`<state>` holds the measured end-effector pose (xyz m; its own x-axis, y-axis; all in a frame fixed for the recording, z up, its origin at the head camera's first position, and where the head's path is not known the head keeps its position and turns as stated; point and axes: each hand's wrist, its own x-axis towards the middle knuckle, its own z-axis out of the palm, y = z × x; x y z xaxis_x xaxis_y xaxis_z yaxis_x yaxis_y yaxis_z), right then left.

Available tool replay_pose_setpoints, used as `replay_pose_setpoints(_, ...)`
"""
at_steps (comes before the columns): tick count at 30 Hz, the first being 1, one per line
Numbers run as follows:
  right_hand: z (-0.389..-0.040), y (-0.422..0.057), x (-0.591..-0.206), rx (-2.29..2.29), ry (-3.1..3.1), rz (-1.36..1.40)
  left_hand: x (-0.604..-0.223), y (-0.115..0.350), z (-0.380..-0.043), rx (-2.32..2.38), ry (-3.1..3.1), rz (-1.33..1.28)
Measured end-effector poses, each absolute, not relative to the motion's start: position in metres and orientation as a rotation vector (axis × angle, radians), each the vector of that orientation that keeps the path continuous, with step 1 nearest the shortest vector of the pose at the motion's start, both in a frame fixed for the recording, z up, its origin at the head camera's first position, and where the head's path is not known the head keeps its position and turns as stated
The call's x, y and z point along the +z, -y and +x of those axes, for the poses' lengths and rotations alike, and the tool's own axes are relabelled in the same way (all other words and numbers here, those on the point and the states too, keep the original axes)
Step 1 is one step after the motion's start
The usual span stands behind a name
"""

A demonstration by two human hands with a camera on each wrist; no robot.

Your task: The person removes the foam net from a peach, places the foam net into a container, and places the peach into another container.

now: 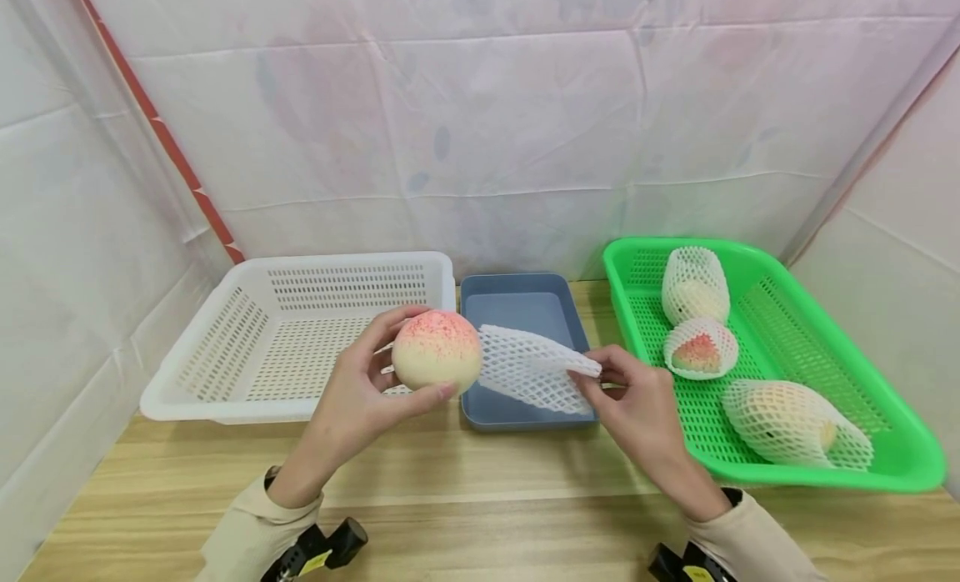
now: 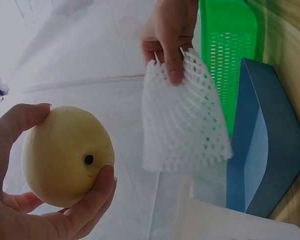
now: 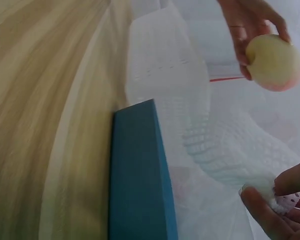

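Note:
My left hand (image 1: 367,382) grips a bare peach (image 1: 437,353), pink on top and cream below, with fingers and thumb round its sides. In the left wrist view a small dark spot shows on the underside of the peach (image 2: 70,155). My right hand (image 1: 637,411) pinches one end of a white foam net sleeve (image 1: 534,369). The sleeve hangs slack over the blue-grey tray (image 1: 480,418), its wide end beside the peach in the head view. In the right wrist view the sleeve (image 3: 235,150) stretches away from the thumb and finger.
A white slotted basket (image 1: 187,408) stands at the left on the wooden table (image 1: 480,515). The green basket (image 1: 802,307) at the right holds several netted fruits, among them a pink-and-cream one (image 1: 701,350). Pale cloth (image 1: 487,148) hangs behind and at both sides.

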<state>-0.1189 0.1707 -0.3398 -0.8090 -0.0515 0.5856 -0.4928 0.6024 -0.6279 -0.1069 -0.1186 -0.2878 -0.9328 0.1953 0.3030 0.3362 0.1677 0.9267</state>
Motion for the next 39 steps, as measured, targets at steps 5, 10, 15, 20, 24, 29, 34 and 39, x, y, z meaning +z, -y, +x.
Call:
replay_pose_setpoints(5,-0.124,-0.168,-0.351,1.006,2.369,0.489,-0.288,0.118,-0.108,-1.877,2.31,-0.546)
replay_pose_setpoints(10,-0.13,-0.161,-0.363,0.957,2.46,0.486,-0.288,0.116,-0.108,-1.882,2.309,-0.561)
replay_pose_setpoints(15,-0.136,-0.156,-0.371,0.941,2.531,0.455,-0.289,0.117,-0.108,-1.88,2.322,-0.556)
replay_pose_setpoints(20,-0.141,-0.155,-0.377,0.904,2.59,0.442,-0.289,0.118,-0.109,-1.865,2.338,-0.535)
replay_pose_setpoints(24,-0.145,-0.155,-0.38,0.859,2.652,0.408,-0.289,0.118,-0.109,-1.859,2.344,-0.53)
replay_pose_setpoints(29,-0.148,-0.155,-0.381,0.819,2.697,0.373,-0.29,0.119,-0.11,-1.86,2.345,-0.527)
replay_pose_setpoints(34,-0.151,-0.154,-0.383,0.77,2.711,0.348,-0.29,0.12,-0.11,-1.862,2.347,-0.523)
replay_pose_setpoints(39,-0.154,-0.154,-0.384,0.747,2.718,0.306,-0.291,0.121,-0.111,-1.848,2.358,-0.521)
